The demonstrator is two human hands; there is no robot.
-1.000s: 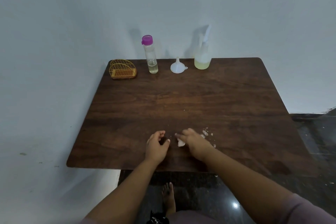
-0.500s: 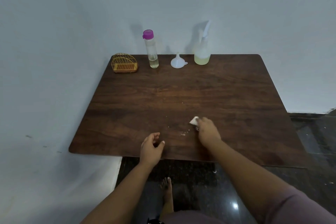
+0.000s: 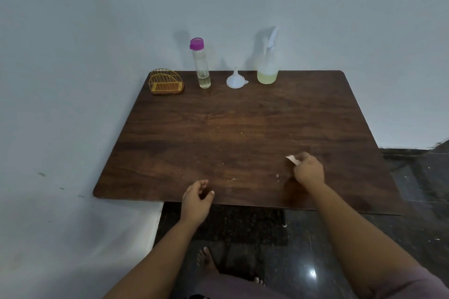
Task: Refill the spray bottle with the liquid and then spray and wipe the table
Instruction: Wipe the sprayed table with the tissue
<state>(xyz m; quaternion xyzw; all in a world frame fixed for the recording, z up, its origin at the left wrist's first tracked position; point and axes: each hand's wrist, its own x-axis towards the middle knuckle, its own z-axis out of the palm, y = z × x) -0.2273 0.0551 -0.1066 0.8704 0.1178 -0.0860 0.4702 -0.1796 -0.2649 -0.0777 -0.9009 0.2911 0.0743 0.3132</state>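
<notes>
Looks like wipe phase, nearly done: spray bottle [image 3: 267, 65] upright at the tabletop's [image 3: 243, 128] far edge beside funnel [image 3: 235, 79], my right grip [image 3: 309, 169] pinching a small tissue scrap [image 3: 290, 159], left grip [image 3: 197, 199] loosely curled, empty, few crumbs [image 3: 277, 175] left.
</notes>
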